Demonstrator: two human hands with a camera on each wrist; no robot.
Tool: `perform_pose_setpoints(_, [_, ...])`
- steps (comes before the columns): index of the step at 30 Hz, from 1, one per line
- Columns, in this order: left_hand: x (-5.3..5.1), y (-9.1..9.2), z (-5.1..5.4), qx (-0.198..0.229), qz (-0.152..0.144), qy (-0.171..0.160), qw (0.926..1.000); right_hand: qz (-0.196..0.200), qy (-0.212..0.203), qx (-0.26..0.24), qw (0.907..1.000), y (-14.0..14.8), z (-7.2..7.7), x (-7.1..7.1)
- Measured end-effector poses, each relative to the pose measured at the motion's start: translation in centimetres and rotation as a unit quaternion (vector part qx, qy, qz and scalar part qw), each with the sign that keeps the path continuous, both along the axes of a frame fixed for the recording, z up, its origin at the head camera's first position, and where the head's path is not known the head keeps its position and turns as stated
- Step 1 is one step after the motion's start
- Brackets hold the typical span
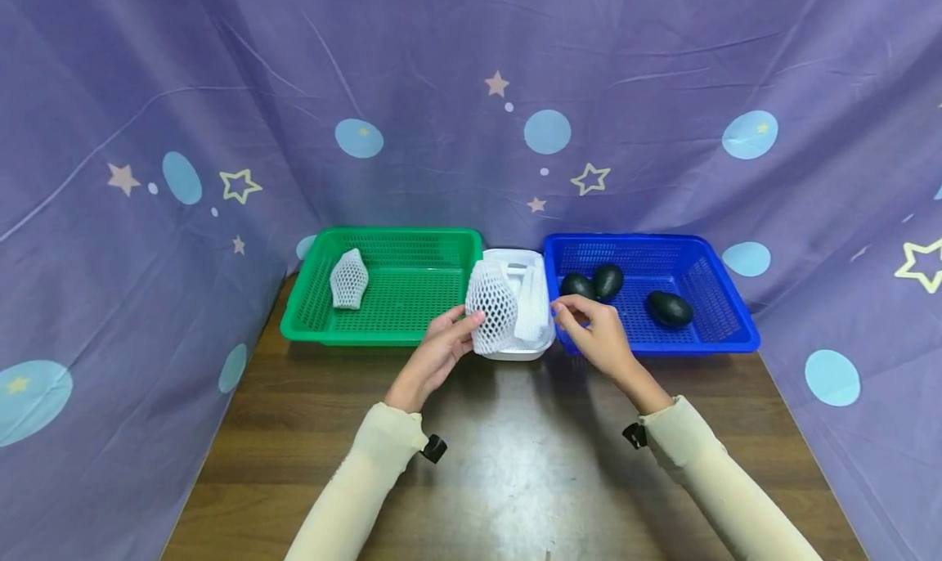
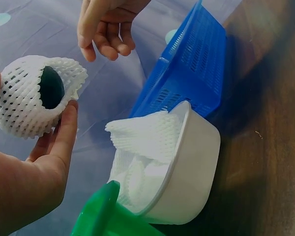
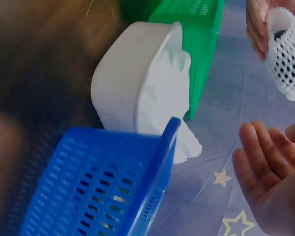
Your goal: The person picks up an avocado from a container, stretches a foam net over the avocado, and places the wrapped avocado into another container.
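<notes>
My left hand (image 1: 439, 352) holds a dark green avocado (image 2: 51, 87) wrapped in a white foam net (image 1: 491, 307), thumb on one side and fingers on the other. The avocado's end shows through the net's opening in the left wrist view. Apart from it, my right hand (image 1: 599, 336) hovers by the near left corner of the blue basket (image 1: 655, 350), its fingers loosely bent with nothing in them. Below and between the hands, a white tub (image 2: 194, 167) holds more foam nets (image 2: 150, 135).
Several bare avocados, one of them at the right (image 1: 669, 309), lie in the blue basket. At the left, the green basket (image 1: 383, 338) contains one foam-netted item (image 1: 349, 280). All three containers stand on a brown wooden table (image 1: 508, 463) before a purple curtain (image 1: 441, 70).
</notes>
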State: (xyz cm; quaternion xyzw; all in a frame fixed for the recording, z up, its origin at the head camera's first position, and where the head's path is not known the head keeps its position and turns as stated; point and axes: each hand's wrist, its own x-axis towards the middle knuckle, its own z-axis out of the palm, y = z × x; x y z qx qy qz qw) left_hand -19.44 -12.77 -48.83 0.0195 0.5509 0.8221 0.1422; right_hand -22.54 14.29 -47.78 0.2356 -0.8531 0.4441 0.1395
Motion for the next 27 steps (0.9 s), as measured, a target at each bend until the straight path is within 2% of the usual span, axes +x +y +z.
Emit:
perform_pose_setpoints(6, [0.0,-0.5,0.2,-0.001,0.009,-0.002,1.0000,-0.016,0.002,0.064,0.9978,0.4,0.6,-1.3])
perform_pose_setpoints(10, [-0.1,-1.0,0.5,-0.002,0.019,-0.003,0.9998,-0.020,-0.021,0.117,0.9927,0.7,1.1,-2.3])
perform_pose_setpoints(15, [-0.3,-1.6,0.7,0.003,0.030,-0.007,0.9995,-0.024,-0.050,0.195,0.9793,1.2,1.1,-4.1])
perform_pose_setpoints(18, [-0.5,-2.0,0.9,0.004,0.036,-0.008,0.9993,-0.028,-0.053,0.232,0.9708,1.6,1.0,-5.7])
perform_pose_setpoints(27, [-0.8,-3.4,1.5,0.002,0.041,-0.015,0.9991,-0.038,-0.074,0.302,0.9495,3.4,2.0,-9.6])
